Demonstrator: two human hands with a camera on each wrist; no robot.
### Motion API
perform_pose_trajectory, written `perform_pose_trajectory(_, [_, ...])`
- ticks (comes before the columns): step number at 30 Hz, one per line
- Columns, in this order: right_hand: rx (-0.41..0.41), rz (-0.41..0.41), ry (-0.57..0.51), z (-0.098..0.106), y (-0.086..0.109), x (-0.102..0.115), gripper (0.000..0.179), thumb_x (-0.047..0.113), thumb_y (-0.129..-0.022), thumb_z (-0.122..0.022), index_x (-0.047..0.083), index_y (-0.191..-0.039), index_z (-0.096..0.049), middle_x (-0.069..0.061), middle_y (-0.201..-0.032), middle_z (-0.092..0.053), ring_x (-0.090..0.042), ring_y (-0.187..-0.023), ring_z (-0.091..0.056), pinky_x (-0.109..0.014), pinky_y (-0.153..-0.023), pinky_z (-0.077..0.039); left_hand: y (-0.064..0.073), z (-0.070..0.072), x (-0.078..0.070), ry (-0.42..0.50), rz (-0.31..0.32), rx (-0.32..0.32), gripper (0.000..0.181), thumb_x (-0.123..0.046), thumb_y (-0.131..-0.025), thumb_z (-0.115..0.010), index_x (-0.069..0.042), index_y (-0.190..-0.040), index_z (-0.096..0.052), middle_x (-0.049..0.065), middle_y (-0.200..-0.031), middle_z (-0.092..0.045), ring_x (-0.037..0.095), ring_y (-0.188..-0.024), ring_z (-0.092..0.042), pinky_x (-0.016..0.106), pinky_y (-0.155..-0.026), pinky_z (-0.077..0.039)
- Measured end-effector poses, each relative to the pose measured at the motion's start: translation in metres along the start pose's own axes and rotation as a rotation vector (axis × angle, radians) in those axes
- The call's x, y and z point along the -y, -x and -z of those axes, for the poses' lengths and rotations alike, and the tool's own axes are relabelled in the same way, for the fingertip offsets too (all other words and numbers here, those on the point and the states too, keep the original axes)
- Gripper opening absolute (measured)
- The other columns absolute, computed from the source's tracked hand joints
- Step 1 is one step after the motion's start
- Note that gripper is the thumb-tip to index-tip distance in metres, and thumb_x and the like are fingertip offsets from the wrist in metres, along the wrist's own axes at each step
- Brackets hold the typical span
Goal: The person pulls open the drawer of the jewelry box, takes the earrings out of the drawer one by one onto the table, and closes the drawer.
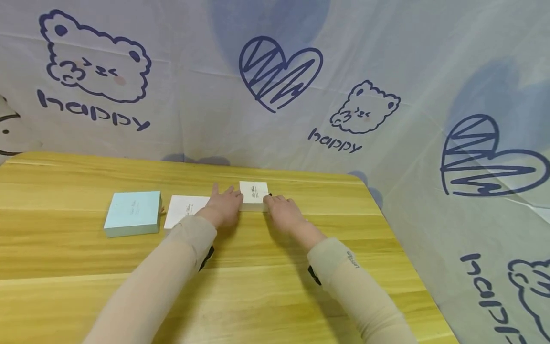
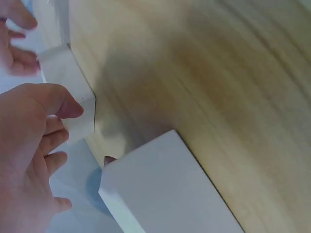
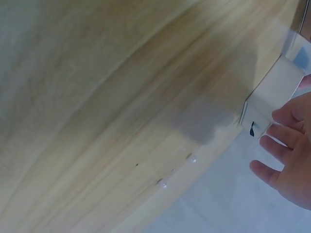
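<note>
A small white box [image 1: 253, 191] with dark lettering on its lid lies near the table's back edge, between the two hands. My left hand [image 1: 224, 206], fingers spread, is at the box's left side; in the left wrist view its thumb [image 2: 68, 104] overlaps a corner of the box. My right hand [image 1: 284, 212] is at the other side, fingertips against or very near it, loosely bent. A short black tab [image 3: 252, 128] sticks out of that side, free of the fingers. Left of my left hand lies a larger white box [image 1: 185, 208], partly hidden by the hand and sleeve.
A light blue box [image 1: 133, 210] with a small brown tab lies farther left on the wooden table [image 1: 249, 296]. Two tiny shiny beads [image 3: 193, 158] lie on the wood in the right wrist view. A printed cloth [image 1: 206, 119] hangs behind the table and along its right side.
</note>
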State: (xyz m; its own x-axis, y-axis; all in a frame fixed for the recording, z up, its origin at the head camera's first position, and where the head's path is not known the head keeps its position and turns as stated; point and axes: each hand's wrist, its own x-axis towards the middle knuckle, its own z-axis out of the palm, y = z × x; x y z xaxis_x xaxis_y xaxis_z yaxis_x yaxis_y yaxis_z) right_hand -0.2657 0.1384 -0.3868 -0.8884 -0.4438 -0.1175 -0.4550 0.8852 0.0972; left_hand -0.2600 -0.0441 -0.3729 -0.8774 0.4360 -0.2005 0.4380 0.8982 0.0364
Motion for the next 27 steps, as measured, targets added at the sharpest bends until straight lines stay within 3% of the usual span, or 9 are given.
perform_pose_trajectory(5, [0.024, -0.015, -0.042, 0.003, -0.001, -0.002, 0.044, 0.007, -0.096, -0.046, 0.009, -0.139, -0.041, -0.008, -0.145, -0.043, -0.026, -0.134, -0.039, -0.047, -0.108, -0.036, -0.001, 0.005, 0.001, 0.043, 0.017, 0.022, 0.051, -0.01, -0.094, -0.046, -0.003, -0.144, -0.034, 0.011, -0.153, -0.028, 0.032, -0.144, -0.018, 0.065, -0.112, -0.004])
perform_pose_trajectory(11, [0.08, -0.011, -0.048, 0.004, -0.003, -0.003, 0.054, 0.001, -0.095, -0.044, 0.013, -0.146, -0.032, -0.004, -0.154, -0.027, -0.027, -0.139, -0.03, -0.049, -0.11, -0.033, -0.005, 0.007, 0.001, 0.029, 0.053, 0.045, 0.052, -0.011, -0.094, -0.046, -0.003, -0.144, -0.033, 0.012, -0.154, -0.026, 0.032, -0.144, -0.015, 0.064, -0.112, -0.004])
perform_pose_trajectory(17, [0.11, -0.008, -0.041, 0.004, -0.003, -0.005, 0.059, 0.001, -0.094, -0.045, 0.014, -0.149, -0.027, -0.003, -0.156, -0.021, -0.028, -0.141, -0.027, -0.049, -0.11, -0.033, -0.008, 0.013, -0.003, -0.008, 0.082, 0.073, 0.054, -0.014, -0.093, -0.048, -0.003, -0.144, -0.034, 0.011, -0.154, -0.025, 0.032, -0.145, -0.015, 0.064, -0.112, -0.005])
perform_pose_trajectory(27, [0.084, 0.007, -0.085, 0.003, -0.002, -0.007, 0.06, 0.013, -0.096, -0.049, 0.012, -0.15, -0.023, -0.006, -0.155, -0.024, -0.029, -0.139, -0.029, -0.05, -0.108, -0.035, -0.007, 0.019, 0.005, 0.041, 0.039, 0.085, 0.054, -0.015, -0.095, -0.042, -0.004, -0.146, -0.03, 0.012, -0.155, -0.023, 0.035, -0.144, -0.014, 0.068, -0.11, -0.005])
